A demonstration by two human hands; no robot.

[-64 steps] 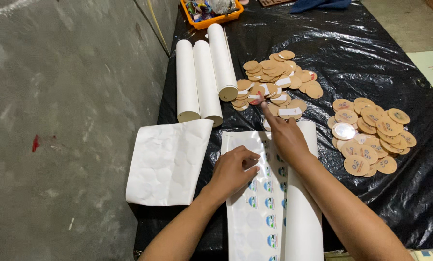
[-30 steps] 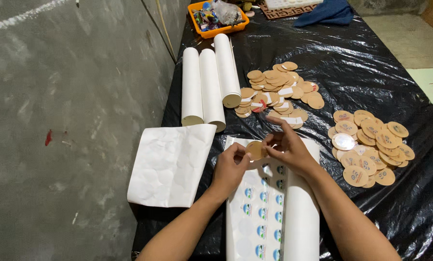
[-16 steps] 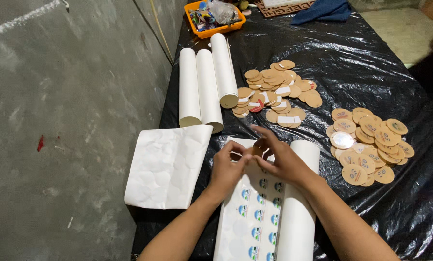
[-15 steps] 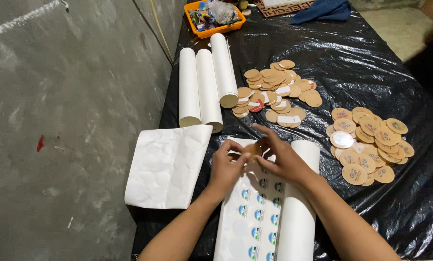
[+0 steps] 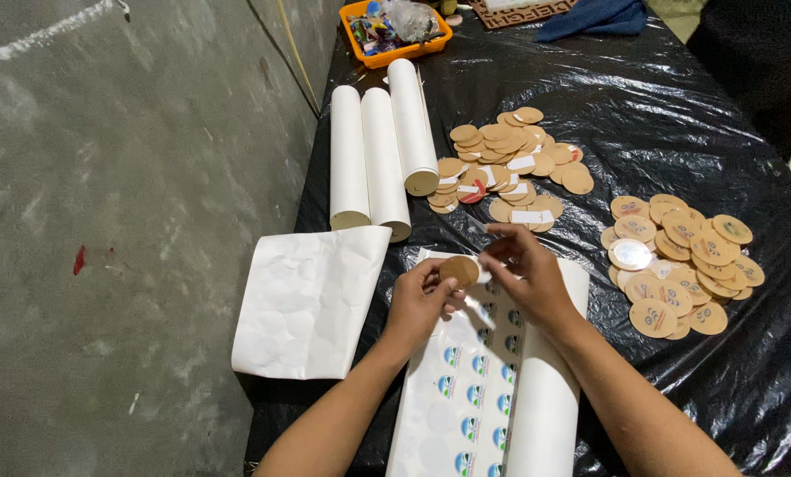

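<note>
Left hand [image 5: 420, 300] pinching a brown wooden disc [image 5: 459, 269] by its edge, held flat-face up just above the top end of the sticker sheet [image 5: 475, 389]. Right hand [image 5: 523, 269] fingers pressed together, seemingly on a small sticker; can't tell for sure. Disc just left of right fingertips, nearly touching. Plain discs pile [image 5: 510, 168] toward far edge of surface [image 5: 678, 115]; stickered pile [image 5: 682, 261] at right.

Soft, even light falls from above, leaving only faint shadows beside the white rolls [image 5: 369, 159], while the black plastic sheet [image 5: 660, 115] glints with glare on its far wrinkles, and the moving fingers look slightly blurred.
</note>
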